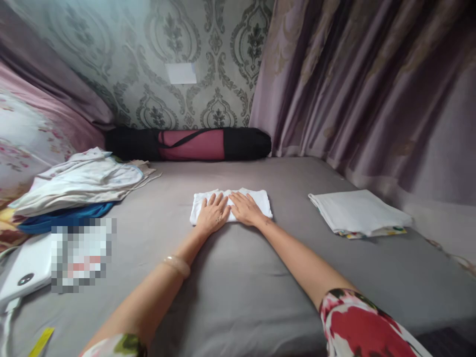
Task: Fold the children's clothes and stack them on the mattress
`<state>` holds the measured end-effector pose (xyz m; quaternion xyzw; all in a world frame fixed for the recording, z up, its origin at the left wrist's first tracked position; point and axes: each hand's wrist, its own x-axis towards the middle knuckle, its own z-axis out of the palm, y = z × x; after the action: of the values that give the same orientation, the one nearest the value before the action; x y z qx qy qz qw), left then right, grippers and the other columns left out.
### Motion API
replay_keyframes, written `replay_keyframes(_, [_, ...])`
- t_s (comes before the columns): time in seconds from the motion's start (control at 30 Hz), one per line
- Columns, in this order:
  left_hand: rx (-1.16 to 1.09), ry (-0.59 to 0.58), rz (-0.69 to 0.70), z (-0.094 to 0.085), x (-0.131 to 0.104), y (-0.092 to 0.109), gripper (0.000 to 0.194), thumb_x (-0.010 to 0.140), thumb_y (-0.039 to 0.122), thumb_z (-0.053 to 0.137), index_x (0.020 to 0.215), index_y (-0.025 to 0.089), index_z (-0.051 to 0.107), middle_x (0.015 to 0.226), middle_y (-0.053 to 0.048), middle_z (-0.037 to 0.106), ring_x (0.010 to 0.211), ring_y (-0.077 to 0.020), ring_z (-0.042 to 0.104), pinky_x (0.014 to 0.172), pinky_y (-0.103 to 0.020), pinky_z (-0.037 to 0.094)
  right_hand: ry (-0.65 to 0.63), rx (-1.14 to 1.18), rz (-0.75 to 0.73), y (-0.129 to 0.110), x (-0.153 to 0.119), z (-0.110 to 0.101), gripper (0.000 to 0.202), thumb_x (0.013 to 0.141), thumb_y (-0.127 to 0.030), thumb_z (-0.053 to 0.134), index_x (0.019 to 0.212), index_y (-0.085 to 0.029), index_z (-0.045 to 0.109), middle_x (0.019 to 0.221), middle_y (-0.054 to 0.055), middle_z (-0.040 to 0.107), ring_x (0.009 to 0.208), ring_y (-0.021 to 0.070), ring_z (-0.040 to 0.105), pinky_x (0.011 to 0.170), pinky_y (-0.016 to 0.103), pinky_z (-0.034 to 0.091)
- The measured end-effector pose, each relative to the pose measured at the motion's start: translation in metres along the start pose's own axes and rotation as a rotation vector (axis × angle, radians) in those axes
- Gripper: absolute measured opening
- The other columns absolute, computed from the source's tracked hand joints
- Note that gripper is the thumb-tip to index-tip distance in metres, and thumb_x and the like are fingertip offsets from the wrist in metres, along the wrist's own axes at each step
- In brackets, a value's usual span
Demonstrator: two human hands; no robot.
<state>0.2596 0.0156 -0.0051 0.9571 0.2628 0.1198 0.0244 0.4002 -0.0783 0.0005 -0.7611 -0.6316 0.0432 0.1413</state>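
A folded white cloth (262, 199) lies on the grey bed sheet (238, 277) in the middle of the head view. My left hand (214, 212) rests flat on its left half, fingers stretched out and pointing away from me. Beside it, my right hand (245, 207) presses flat on the middle and right part, its fingers spread too. The two hands nearly meet at the thumbs. Neither one grips the cloth. Part of the cloth is hidden under my palms.
To the right lies a folded white fabric stack (362, 212). A heap of clothes (89, 173) sits at the left, with a white power bank (28, 270) and cable nearer me. A black and maroon roll bag (191, 145) lies along the patterned wall. Curtains (357, 84) hang at the right.
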Motion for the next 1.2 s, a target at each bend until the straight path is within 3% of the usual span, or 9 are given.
replay_keyframes(0.27, [-0.011, 0.075, 0.037, -0.0040, -0.0036, 0.0006, 0.040, 0.099, 0.033, 0.030, 0.130, 0.022, 0.052, 0.142, -0.010, 0.049, 0.134, -0.0238, 0.041, 0.109, -0.047, 0.032, -0.057, 0.017, 0.033, -0.0014, 0.0032, -0.0031, 0.057, 0.095, -0.033, 0.030, 0.149, -0.016, 0.034, 0.157, 0.006, 0.030, 0.144, 0.0219, 0.024, 0.118, 0.048, 0.014])
replay_keyframes(0.4, [-0.006, 0.048, 0.040, -0.0037, -0.0034, -0.0005, 0.040, 0.098, 0.027, 0.029, 0.132, 0.021, 0.049, 0.143, -0.010, 0.048, 0.134, -0.0241, 0.041, 0.110, -0.048, 0.031, -0.055, 0.002, 0.034, -0.0010, 0.0031, -0.0039, 0.057, 0.095, -0.033, 0.031, 0.149, -0.018, 0.035, 0.157, 0.006, 0.030, 0.144, 0.0209, 0.025, 0.118, 0.046, 0.015])
replay_keyframes(1.2, [0.070, 0.005, 0.011, -0.0012, -0.0003, 0.0021, 0.048, 0.095, 0.027, 0.031, 0.141, 0.019, 0.044, 0.149, -0.012, 0.044, 0.138, -0.0265, 0.038, 0.111, -0.048, 0.031, 0.001, 0.038, 0.018, 0.0008, -0.0013, -0.0033, 0.056, 0.094, -0.033, 0.033, 0.148, -0.017, 0.036, 0.155, 0.007, 0.033, 0.144, 0.0207, 0.026, 0.118, 0.047, 0.014])
